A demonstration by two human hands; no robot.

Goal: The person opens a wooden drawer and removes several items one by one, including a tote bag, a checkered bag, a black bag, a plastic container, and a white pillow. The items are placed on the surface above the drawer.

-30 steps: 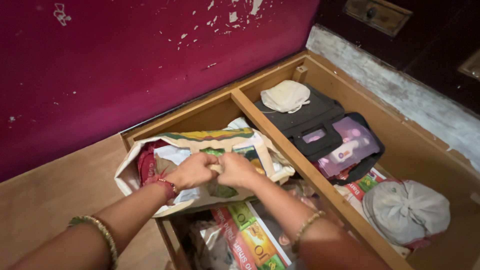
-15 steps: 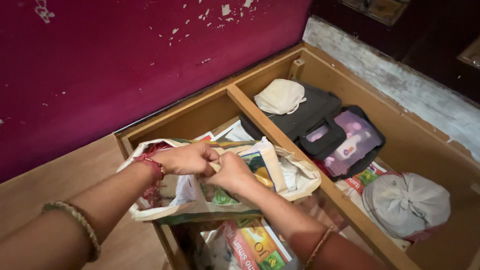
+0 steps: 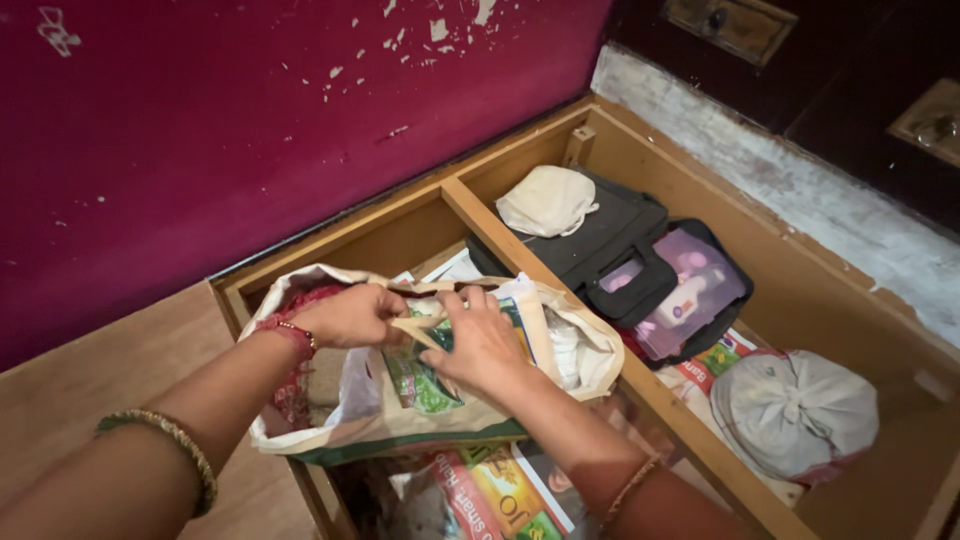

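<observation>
A cream cloth bag (image 3: 420, 425) with green trim and a printed front sits over the left compartment of an open wooden storage box (image 3: 520, 250). My left hand (image 3: 345, 315) pinches the bag's cream handle at the bag mouth. My right hand (image 3: 480, 345) grips the same handle and the bag's front edge, fingers curled over it. Red cloth (image 3: 300, 305) and white plastic show inside the bag. Both wrists wear bangles.
Under the bag lie printed paper packets (image 3: 500, 490). The right compartment holds a black bag (image 3: 600, 235), a cream cloth pouch (image 3: 545, 200), a clear purple pouch with bottles (image 3: 685, 290) and a knotted grey cloth bundle (image 3: 795, 410). A magenta wall (image 3: 250, 120) rises behind.
The bag has been pulled lower and toward me, and its mouth has opened wider. My hands have spread slightly apart on the handle. The view has tilted a little.
</observation>
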